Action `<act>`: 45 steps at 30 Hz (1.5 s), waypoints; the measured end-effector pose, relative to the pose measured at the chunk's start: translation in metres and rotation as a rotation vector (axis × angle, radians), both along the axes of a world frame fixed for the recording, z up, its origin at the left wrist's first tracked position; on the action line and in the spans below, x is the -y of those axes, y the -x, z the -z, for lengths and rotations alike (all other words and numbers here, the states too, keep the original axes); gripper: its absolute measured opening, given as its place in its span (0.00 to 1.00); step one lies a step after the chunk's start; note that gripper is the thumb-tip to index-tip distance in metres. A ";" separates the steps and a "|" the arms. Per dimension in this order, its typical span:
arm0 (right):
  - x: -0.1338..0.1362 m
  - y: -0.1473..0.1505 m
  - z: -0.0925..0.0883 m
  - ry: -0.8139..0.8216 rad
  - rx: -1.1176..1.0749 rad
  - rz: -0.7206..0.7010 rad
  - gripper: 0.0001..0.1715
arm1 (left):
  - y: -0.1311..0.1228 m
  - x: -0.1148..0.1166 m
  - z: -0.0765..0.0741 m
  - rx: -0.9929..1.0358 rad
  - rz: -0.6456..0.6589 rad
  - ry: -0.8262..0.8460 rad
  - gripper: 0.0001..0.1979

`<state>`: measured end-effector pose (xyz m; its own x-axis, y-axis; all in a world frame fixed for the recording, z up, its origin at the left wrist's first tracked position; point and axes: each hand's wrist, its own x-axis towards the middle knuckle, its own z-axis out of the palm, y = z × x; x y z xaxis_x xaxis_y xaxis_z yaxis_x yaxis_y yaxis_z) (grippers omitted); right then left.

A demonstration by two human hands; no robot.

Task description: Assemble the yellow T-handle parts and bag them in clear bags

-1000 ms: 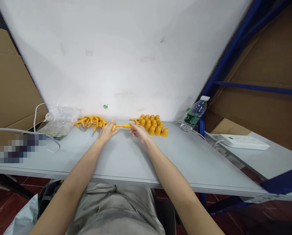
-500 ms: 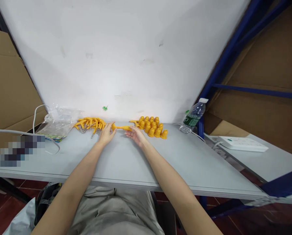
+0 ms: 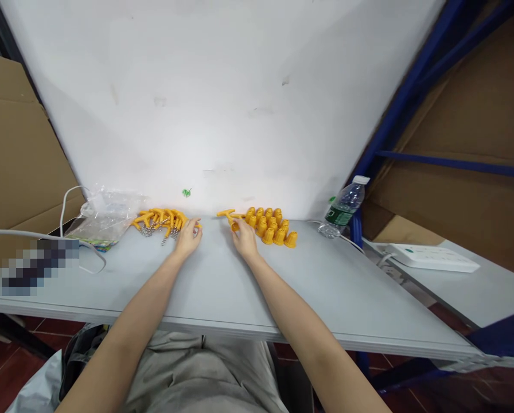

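Observation:
My left hand rests on the table with curled fingers around a small yellow plastic piece, mostly hidden by them. To the left of it lies a pile of yellow branched plastic pieces with metal ball chains. My right hand is closed on a yellow T-shaped handle whose crossbar points away from me; its lower part disappears among the fingers. Just right of that hand, several yellow ribbed plastic cups stand upside down in rows.
A clear plastic bag and a white cable lie at the left. On the right are a water bottle and a white power strip. A white panel rises behind the grey table. Blue frame bars stand right.
My hands have moved apart; the long yellow part that stretched between them no longer does. My right hand has turned, and a T-shaped handle now points up and away from it.

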<state>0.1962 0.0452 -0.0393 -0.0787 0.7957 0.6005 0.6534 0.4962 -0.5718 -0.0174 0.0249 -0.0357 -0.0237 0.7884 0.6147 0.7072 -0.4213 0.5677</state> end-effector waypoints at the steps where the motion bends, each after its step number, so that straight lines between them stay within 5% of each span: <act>1: -0.002 -0.001 0.000 -0.014 0.134 0.046 0.19 | 0.000 0.000 0.000 -0.004 0.006 0.005 0.16; 5: -0.013 -0.003 0.000 -0.056 0.493 0.148 0.25 | -0.002 -0.001 0.000 -0.017 0.030 0.013 0.14; 9: -0.021 -0.004 0.001 -0.031 0.605 0.203 0.28 | -0.003 -0.001 0.001 -0.019 0.029 0.014 0.14; 22: -0.016 -0.005 -0.001 0.107 0.598 0.216 0.23 | -0.001 -0.001 0.000 -0.041 0.060 0.088 0.14; 30: -0.019 -0.003 0.002 0.157 0.539 0.344 0.24 | -0.001 -0.002 0.003 -0.043 0.062 0.090 0.13; 45: -0.005 -0.009 0.001 0.074 0.425 0.393 0.29 | 0.000 -0.005 0.003 -0.040 0.068 0.111 0.12</act>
<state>0.2048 0.0500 -0.0401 0.0091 0.8525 0.5226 0.9602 0.1385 -0.2426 -0.0172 0.0298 -0.0386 0.0547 0.8504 0.5232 0.7020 -0.4054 0.5855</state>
